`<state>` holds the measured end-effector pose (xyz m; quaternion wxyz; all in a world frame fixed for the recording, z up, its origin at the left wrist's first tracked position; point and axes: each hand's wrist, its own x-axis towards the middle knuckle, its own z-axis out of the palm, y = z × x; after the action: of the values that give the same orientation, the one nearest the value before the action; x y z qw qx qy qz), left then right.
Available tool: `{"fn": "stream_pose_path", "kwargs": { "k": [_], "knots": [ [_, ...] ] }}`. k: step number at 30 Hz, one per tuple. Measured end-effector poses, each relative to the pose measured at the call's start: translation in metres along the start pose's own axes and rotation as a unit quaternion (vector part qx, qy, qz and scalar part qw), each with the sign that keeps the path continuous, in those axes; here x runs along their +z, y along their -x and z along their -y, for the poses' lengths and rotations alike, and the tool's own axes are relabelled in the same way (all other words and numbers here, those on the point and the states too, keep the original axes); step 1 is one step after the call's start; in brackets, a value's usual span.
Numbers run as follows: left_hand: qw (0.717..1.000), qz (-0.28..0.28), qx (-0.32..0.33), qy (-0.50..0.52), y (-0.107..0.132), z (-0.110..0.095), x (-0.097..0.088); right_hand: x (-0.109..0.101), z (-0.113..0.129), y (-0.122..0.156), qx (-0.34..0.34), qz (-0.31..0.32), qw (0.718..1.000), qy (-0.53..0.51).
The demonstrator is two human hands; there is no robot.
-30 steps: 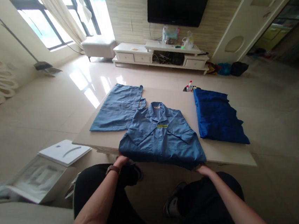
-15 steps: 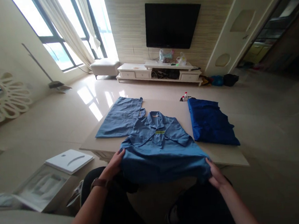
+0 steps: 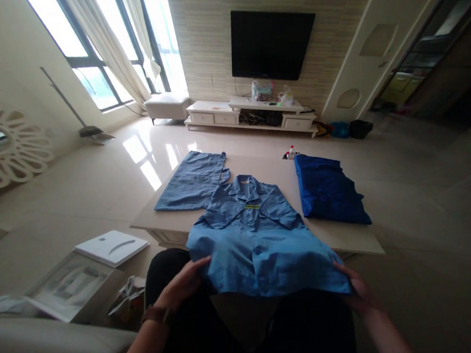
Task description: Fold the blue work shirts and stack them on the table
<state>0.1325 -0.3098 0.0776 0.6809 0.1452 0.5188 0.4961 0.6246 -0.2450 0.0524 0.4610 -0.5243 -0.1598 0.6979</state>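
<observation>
A blue work shirt [image 3: 249,236] with a collar and a yellow-green stripe lies front up, its upper part on the table and its hem hanging over the near edge above my lap. At the hem's left corner, my left hand [image 3: 187,281] grips the cloth. My right hand [image 3: 356,287] pinches the right corner of the hem. Left of the shirt, folded blue-grey trousers [image 3: 192,180] lie flat, touching or close to its sleeve. A darker blue folded garment [image 3: 328,190] rests on the table's right side.
The low table [image 3: 276,164] stands before my knees. Bottles with red caps [image 3: 291,151] show at its far edge. On the left are a white box [image 3: 111,248] and a sofa arm [image 3: 47,347]. A TV cabinet [image 3: 213,115] stands along the far wall.
Both hands have drawn the shirt's hem down towards me and spread it, so more of the lower front and its buttons show. The other two garments have stayed put.
</observation>
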Motion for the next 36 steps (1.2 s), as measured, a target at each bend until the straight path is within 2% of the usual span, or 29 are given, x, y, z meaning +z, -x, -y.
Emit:
{"fn": "stream_pose_path", "kwargs": {
  "k": [3,5,9,14,19,26,29,33,36],
  "knots": [
    [0.999,0.016,-0.039,0.005,0.004,0.027,0.011,-0.019,-0.012,0.002,-0.019,-0.019,1.0,0.009],
    [1.0,0.004,-0.029,0.007,0.005,0.03,0.014,-0.031,-0.022,0.001,-0.047,-0.037,0.998,-0.003],
    [0.997,-0.024,-0.009,-0.072,0.009,0.003,0.002,-0.054,-0.034,-0.009,-0.073,-0.044,0.996,-0.027],
    [0.991,-0.007,-0.018,-0.13,0.028,-0.035,-0.021,-0.072,-0.044,-0.013,-0.024,-0.055,0.998,-0.021],
    [0.994,-0.049,-0.013,-0.092,0.044,-0.053,-0.028,-0.063,-0.052,-0.002,0.007,0.008,1.0,-0.006],
    [0.998,-0.068,0.01,-0.016,0.041,-0.053,-0.036,-0.031,-0.04,0.005,-0.001,0.044,0.999,0.023],
    [0.998,-0.053,0.011,-0.012,0.039,-0.055,-0.035,-0.021,-0.034,0.004,-0.02,0.061,0.997,0.031],
    [1.0,-0.026,-0.004,0.003,0.036,-0.056,-0.037,-0.024,-0.038,-0.003,-0.011,0.065,0.998,0.002],
    [0.999,-0.034,-0.008,0.017,0.032,-0.055,-0.043,-0.033,-0.043,-0.011,-0.025,0.052,0.998,0.022]
  ]
}}
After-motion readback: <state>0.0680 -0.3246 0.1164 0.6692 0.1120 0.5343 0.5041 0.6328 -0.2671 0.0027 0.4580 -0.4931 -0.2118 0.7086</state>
